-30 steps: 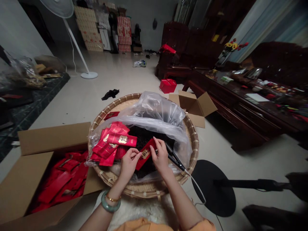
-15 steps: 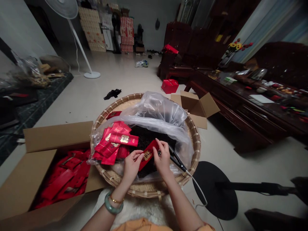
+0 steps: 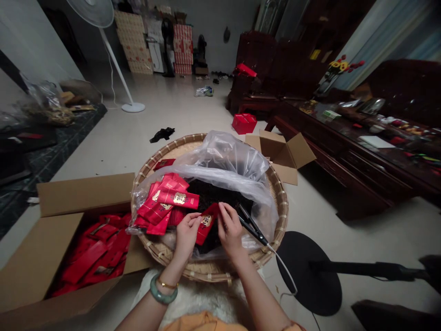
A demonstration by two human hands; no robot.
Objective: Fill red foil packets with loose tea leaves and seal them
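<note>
Red sachet [image 3: 206, 228] pinched between the fingertips of left hand [image 3: 187, 236] and right hand [image 3: 230, 230], grip light and square above dark loose leaves [image 3: 206, 193]; corded black tongs [image 3: 251, 228] lie unheld just beside right hand.

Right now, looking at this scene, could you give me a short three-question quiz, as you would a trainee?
1. True or false: the jade bangle is on the right wrist.
2. Which hand, left or right, is nearer the black plier-like tool?
3. Which of these lies in the round bamboo tray: A, a clear plastic bag; B, a floor fan; C, a cardboard box?

Key: 1 false, it is on the left wrist; 2 right; 3 A.
</note>
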